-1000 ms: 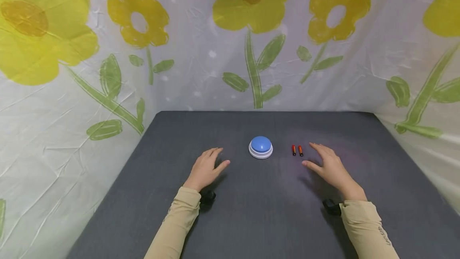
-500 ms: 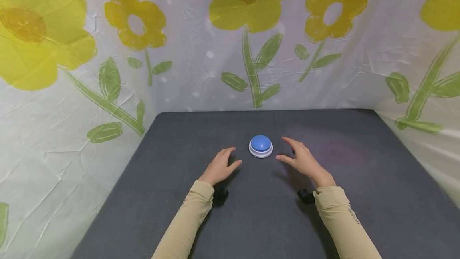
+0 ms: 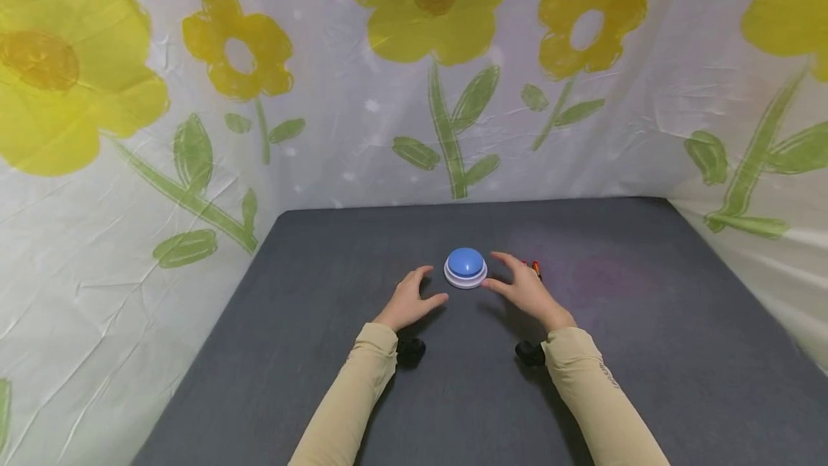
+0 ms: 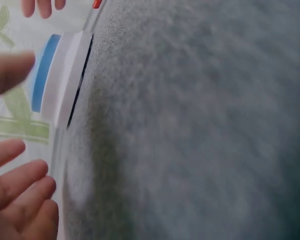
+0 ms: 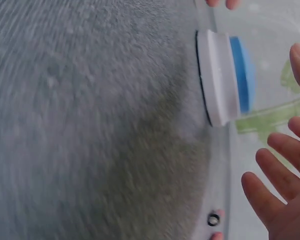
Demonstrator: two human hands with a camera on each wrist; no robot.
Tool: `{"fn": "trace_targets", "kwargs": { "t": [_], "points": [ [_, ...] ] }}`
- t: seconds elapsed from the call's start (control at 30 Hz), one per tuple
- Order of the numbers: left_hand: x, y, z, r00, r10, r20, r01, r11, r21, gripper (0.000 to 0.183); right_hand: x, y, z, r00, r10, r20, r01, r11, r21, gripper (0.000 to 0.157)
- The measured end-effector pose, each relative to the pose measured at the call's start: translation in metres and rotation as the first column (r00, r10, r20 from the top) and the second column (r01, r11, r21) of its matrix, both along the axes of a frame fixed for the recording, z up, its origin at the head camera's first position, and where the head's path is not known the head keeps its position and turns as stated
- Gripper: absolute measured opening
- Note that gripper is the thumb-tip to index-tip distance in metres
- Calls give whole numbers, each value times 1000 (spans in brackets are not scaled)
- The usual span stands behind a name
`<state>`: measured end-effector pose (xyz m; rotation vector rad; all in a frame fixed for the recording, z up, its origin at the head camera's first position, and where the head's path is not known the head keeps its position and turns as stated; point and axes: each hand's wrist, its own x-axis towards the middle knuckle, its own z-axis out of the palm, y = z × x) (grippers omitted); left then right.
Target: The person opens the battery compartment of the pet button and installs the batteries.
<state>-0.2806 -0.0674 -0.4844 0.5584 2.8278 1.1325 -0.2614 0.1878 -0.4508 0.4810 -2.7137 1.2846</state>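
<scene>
A round push button (image 3: 466, 265) with a blue dome and white base lies on the dark tabletop, between my two hands. My left hand (image 3: 409, 300) is just left of it, thumb and fingers spread apart and holding nothing. On the other side my right hand (image 3: 525, 289) is closer, its thumb tip right at the base's edge in the head view, its fingers also spread. The right wrist view shows the button (image 5: 222, 80) side-on, with the right fingers (image 5: 277, 185) apart from it. In the left wrist view the left fingers (image 4: 27, 197) are likewise extended.
Two small red-and-black batteries (image 3: 536, 269) lie just beyond my right hand, partly hidden by it. The dark grey table (image 3: 349, 236) meets a white curtain (image 3: 336, 128) printed with yellow flowers at the back and sides. A black camera sits on each wrist.
Both hands have moved inward toward the button, the right one farther, passing in front of the batteries. The button stays in place; the head view has shifted slightly.
</scene>
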Motion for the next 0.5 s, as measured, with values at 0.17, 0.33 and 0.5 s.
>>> {"fn": "trace_targets", "kwargs": {
  "t": [0.17, 0.33, 0.5],
  "points": [
    [-4, 6, 1, 1000, 4, 27, -5, 1000, 24, 77, -6, -9, -6, 1000, -14, 27, 14, 1000, -9, 66],
    [-11, 11, 0, 999, 0, 32, -2, 999, 45, 79, -12, -16, -11, 998, -11, 70, 12, 1000, -11, 69],
    [-15, 17, -2, 1000, -18, 19, 17, 997, 75, 84, -16, -20, -18, 991, -28, 132, 26, 1000, 17, 76]
  ]
}}
